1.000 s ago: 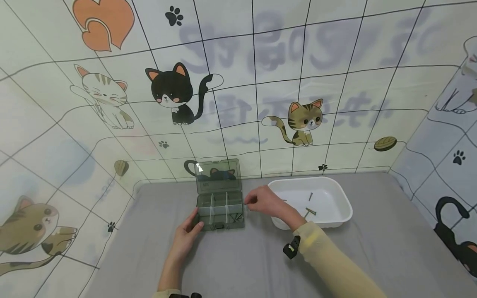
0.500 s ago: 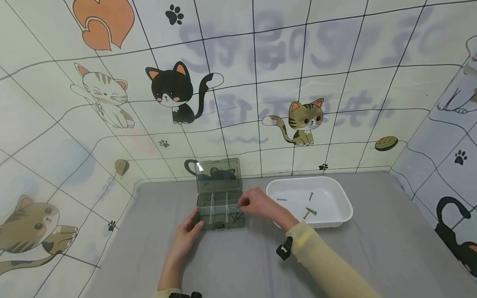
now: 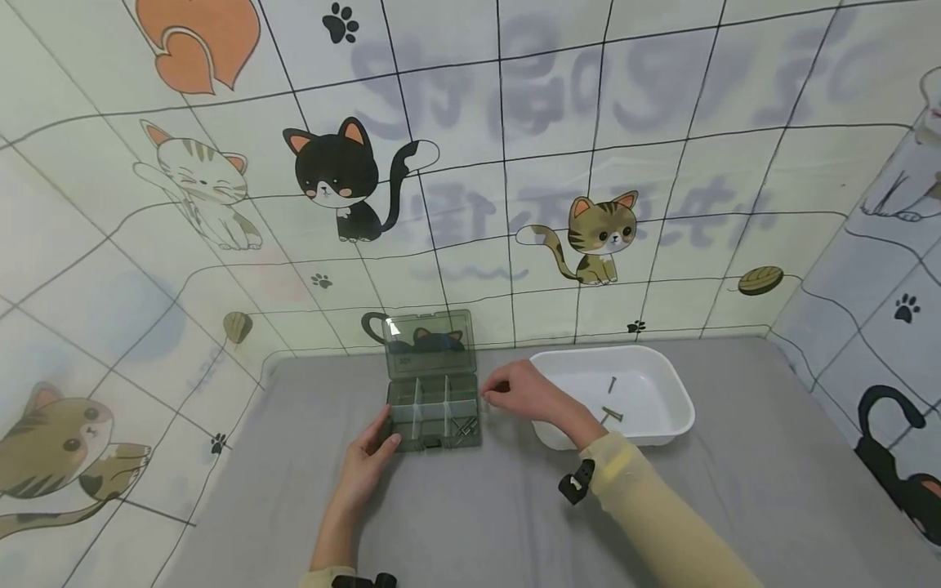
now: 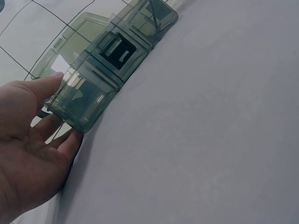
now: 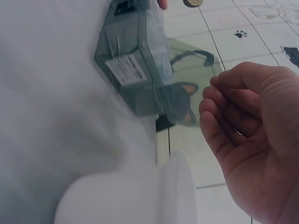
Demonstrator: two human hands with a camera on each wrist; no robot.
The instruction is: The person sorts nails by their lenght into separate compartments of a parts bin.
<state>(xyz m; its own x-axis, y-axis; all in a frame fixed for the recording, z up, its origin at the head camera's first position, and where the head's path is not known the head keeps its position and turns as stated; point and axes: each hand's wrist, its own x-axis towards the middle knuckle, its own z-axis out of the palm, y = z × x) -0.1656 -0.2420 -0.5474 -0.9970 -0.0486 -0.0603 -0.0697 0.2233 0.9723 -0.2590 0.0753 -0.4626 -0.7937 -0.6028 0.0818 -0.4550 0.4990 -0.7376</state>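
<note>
A translucent grey-green compartment box [image 3: 434,447] sits on the table with its lid [image 3: 432,347] raised at the back. My left hand [image 3: 365,459] grips its left front corner, the thumb at the top edge and the fingers against the side, as the left wrist view shows. Several screws [image 3: 463,428] lie in the front right compartment. Just right of the box is my right hand [image 3: 524,392]; in the right wrist view its fingers are curled with the tips together, and nothing shows between them. Behind that hand stands a white tray [image 3: 680,408] with a few screws [image 3: 613,414] in it.
Grey cloth [image 3: 470,514] covers the table. A printed cat-patterned sheet [image 3: 470,204] rises close behind the box and tray and also on both sides. Dark wrist devices are strapped to both arms, the right one [image 3: 577,482] near the tray's front.
My right hand moved left over the box with a thin screw, then back right to beside it. The screw no longer shows at the fingertips. My left hand stayed on the box.
</note>
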